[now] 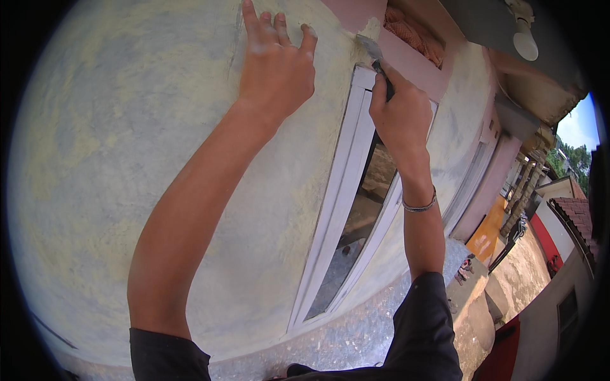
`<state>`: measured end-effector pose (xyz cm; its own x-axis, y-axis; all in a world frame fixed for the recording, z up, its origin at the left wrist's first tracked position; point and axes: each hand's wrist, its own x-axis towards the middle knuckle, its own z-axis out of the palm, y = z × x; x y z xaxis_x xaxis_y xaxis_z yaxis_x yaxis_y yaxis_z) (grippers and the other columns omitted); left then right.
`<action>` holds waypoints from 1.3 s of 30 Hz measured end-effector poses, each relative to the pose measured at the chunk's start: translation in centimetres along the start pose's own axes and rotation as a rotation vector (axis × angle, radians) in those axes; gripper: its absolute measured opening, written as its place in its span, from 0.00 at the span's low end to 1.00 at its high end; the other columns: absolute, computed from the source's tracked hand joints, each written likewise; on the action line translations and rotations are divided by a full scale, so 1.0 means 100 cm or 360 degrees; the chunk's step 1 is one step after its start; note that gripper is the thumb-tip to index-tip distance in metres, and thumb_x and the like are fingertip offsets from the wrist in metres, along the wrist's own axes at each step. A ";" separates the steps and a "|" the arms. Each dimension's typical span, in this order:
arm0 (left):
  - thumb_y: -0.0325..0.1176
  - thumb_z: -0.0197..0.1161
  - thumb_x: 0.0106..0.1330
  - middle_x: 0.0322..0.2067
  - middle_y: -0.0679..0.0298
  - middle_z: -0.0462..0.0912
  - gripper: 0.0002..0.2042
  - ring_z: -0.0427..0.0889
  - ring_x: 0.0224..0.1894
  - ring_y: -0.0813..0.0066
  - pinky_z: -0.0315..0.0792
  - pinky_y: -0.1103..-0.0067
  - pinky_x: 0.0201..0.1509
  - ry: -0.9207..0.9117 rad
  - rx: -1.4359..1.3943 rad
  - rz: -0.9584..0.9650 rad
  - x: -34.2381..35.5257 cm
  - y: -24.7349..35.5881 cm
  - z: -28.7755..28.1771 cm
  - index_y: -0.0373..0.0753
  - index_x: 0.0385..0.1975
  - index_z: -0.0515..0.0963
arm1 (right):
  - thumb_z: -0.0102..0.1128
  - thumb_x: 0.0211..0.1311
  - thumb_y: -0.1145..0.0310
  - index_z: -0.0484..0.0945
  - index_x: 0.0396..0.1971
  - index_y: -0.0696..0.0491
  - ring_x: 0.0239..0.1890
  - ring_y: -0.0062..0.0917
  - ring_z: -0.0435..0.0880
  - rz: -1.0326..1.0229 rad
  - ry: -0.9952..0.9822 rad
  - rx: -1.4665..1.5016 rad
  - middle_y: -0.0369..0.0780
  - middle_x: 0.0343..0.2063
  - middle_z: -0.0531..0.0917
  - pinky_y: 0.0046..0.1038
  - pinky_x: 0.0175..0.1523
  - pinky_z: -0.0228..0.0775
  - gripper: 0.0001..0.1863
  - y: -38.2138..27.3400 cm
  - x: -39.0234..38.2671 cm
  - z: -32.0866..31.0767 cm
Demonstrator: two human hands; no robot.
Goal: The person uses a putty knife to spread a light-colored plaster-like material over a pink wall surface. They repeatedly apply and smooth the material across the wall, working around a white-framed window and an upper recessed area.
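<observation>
My left hand (274, 66) rests with fingers spread against the mottled pale yellow and grey plastered wall (108, 178). My right hand (399, 114) grips a putty knife (370, 47) with a dark handle, its metal blade against pale paste beside the pink band above a white window frame (363, 79). The narrow glass pane (349, 247) lies below that hand, partly behind it.
An opening with orange mesh fabric (413, 38) sits above, near an overhang with a white bulb (525, 41). Along the right are another window (464, 184), an orange panel (486, 232) and neighbouring buildings. A speckled ledge (286, 355) runs along the wall's bottom.
</observation>
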<state>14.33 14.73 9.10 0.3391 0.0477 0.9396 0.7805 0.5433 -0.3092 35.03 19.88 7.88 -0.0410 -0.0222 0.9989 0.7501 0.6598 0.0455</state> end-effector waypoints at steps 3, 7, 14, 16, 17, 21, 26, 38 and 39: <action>0.41 0.63 0.70 0.61 0.41 0.82 0.23 0.80 0.67 0.43 0.41 0.33 0.78 -0.0012 0.0002 0.0005 -0.001 0.001 0.000 0.42 0.63 0.80 | 0.61 0.70 0.66 0.89 0.52 0.54 0.32 0.46 0.89 0.0051 -0.0017 0.0005 0.48 0.30 0.89 0.42 0.40 0.81 0.16 0.000 0.000 0.004; 0.41 0.62 0.70 0.62 0.41 0.82 0.22 0.79 0.67 0.43 0.40 0.33 0.78 -0.0048 0.0002 0.0006 -0.004 0.001 0.001 0.42 0.63 0.80 | 0.61 0.70 0.66 0.88 0.53 0.53 0.28 0.44 0.88 -0.0097 0.0155 -0.0100 0.46 0.26 0.87 0.43 0.33 0.80 0.17 -0.003 0.001 0.018; 0.40 0.62 0.69 0.63 0.41 0.81 0.23 0.77 0.69 0.40 0.38 0.31 0.78 -0.0055 -0.0090 0.0002 -0.003 -0.003 -0.001 0.44 0.63 0.81 | 0.60 0.70 0.65 0.89 0.53 0.52 0.28 0.43 0.88 0.0066 0.0015 -0.0145 0.46 0.27 0.88 0.42 0.32 0.79 0.16 -0.006 -0.002 0.019; 0.42 0.61 0.68 0.66 0.42 0.79 0.25 0.72 0.72 0.36 0.36 0.28 0.78 -0.0197 -0.0110 -0.0005 -0.002 -0.003 -0.003 0.50 0.67 0.79 | 0.61 0.70 0.65 0.89 0.52 0.51 0.28 0.43 0.88 -0.0004 0.0127 -0.0152 0.46 0.26 0.88 0.42 0.33 0.80 0.16 -0.006 -0.005 0.019; 0.41 0.60 0.68 0.65 0.42 0.79 0.25 0.73 0.71 0.36 0.41 0.31 0.78 -0.0171 -0.0072 -0.0002 -0.002 -0.003 -0.004 0.49 0.66 0.80 | 0.61 0.70 0.65 0.89 0.52 0.51 0.28 0.43 0.88 -0.0027 0.0173 -0.0158 0.46 0.26 0.88 0.42 0.33 0.80 0.16 -0.005 -0.006 0.019; 0.38 0.62 0.68 0.61 0.39 0.82 0.22 0.78 0.68 0.39 0.42 0.34 0.78 -0.0018 -0.0058 0.0002 -0.004 -0.003 -0.002 0.43 0.62 0.81 | 0.62 0.69 0.64 0.89 0.52 0.50 0.27 0.43 0.88 -0.0002 0.0149 -0.0146 0.46 0.26 0.88 0.41 0.34 0.80 0.16 -0.004 -0.008 0.020; 0.39 0.63 0.68 0.60 0.39 0.83 0.22 0.80 0.66 0.41 0.39 0.32 0.78 0.0071 -0.0048 0.0020 -0.005 -0.002 0.005 0.41 0.60 0.82 | 0.62 0.69 0.64 0.89 0.52 0.49 0.28 0.42 0.89 0.0005 0.0220 -0.0018 0.46 0.26 0.89 0.41 0.34 0.80 0.16 -0.006 -0.005 0.016; 0.40 0.63 0.69 0.61 0.39 0.82 0.22 0.79 0.67 0.41 0.38 0.31 0.77 0.0003 -0.0055 0.0037 -0.006 -0.003 0.002 0.42 0.62 0.81 | 0.62 0.68 0.64 0.90 0.50 0.51 0.30 0.43 0.90 0.0043 0.0193 0.0006 0.47 0.28 0.89 0.41 0.37 0.82 0.15 -0.006 -0.004 0.020; 0.40 0.63 0.69 0.61 0.39 0.82 0.22 0.79 0.68 0.41 0.38 0.31 0.77 0.0000 -0.0054 0.0040 -0.005 -0.003 0.002 0.42 0.62 0.81 | 0.62 0.68 0.64 0.90 0.50 0.51 0.30 0.43 0.90 0.0082 0.0162 0.0021 0.47 0.28 0.89 0.41 0.37 0.82 0.16 -0.006 -0.003 0.019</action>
<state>13.86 14.69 8.68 0.3586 0.0606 0.9315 0.7893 0.5131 -0.3373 33.35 20.95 7.50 0.0651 -0.0634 0.9959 0.7407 0.6718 -0.0056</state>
